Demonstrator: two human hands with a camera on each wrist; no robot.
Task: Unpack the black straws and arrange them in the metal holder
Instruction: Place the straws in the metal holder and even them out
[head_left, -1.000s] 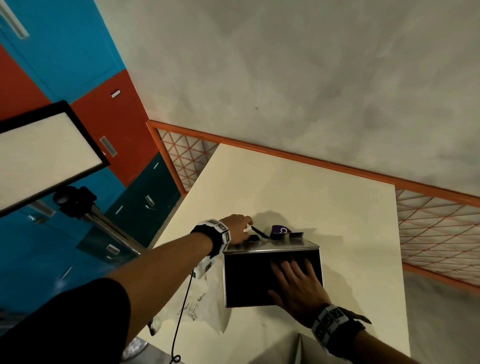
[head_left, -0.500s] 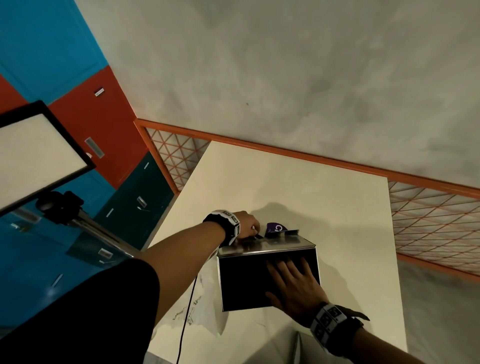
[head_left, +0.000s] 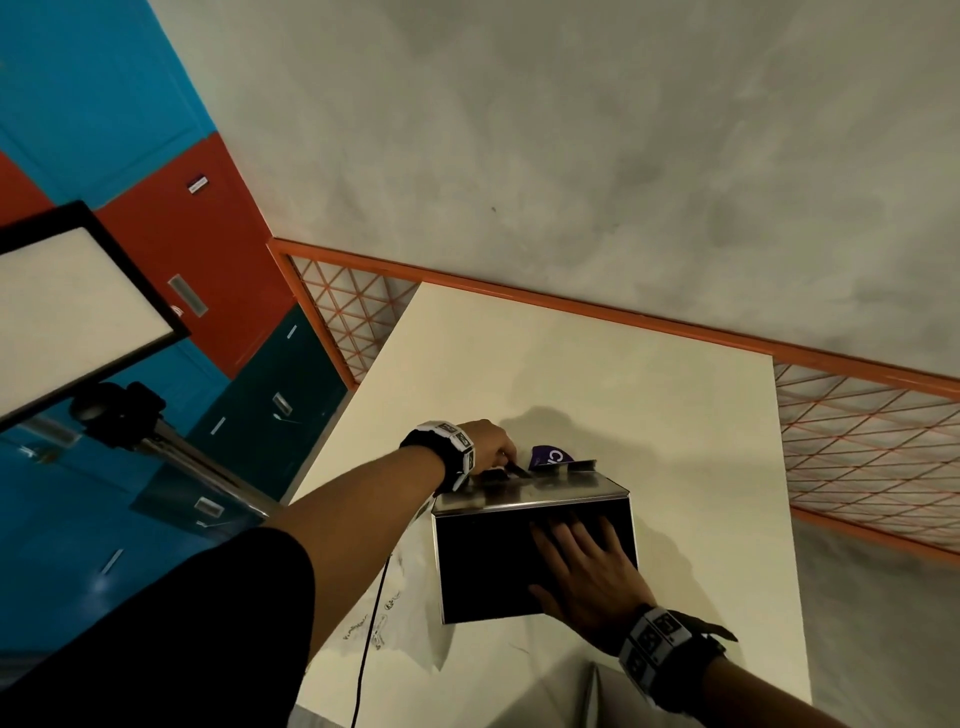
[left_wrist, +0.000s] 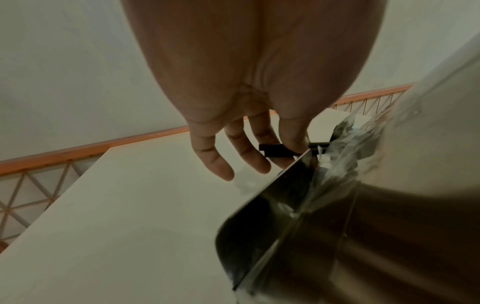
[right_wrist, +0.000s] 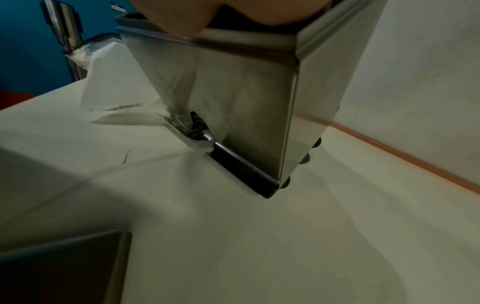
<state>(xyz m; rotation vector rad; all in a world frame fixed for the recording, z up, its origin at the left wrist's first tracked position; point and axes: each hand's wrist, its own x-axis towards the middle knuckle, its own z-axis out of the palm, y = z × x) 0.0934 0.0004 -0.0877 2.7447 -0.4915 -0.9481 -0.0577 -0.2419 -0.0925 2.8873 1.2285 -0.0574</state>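
The metal holder (head_left: 498, 566) is a steel box with a dark face turned toward me, standing on the cream table (head_left: 649, 395). My right hand (head_left: 582, 561) lies flat on that dark face with straight fingers. Behind the box's far left corner, my left hand (head_left: 491, 447) pinches a black straw (head_left: 518, 470). In the left wrist view the black straw (left_wrist: 272, 152) sits between thumb and fingers at the holder's edge (left_wrist: 285, 176). Crumpled clear wrap (left_wrist: 340, 152) lies against the holder there. Black straws (right_wrist: 241, 166) show in the slot at the holder's foot (right_wrist: 246, 92).
A clear plastic bag (head_left: 400, 613) lies left of the holder, also seen as the bag (right_wrist: 109, 98). A purple packet (head_left: 548, 456) sits behind the box. A grey metal piece (right_wrist: 64, 267) lies at the table's near edge. An orange rail (head_left: 623, 317) borders the far side.
My left hand has moved right and down with the straw, closer to the holder's far edge. My right hand has stayed flat on the holder's face.
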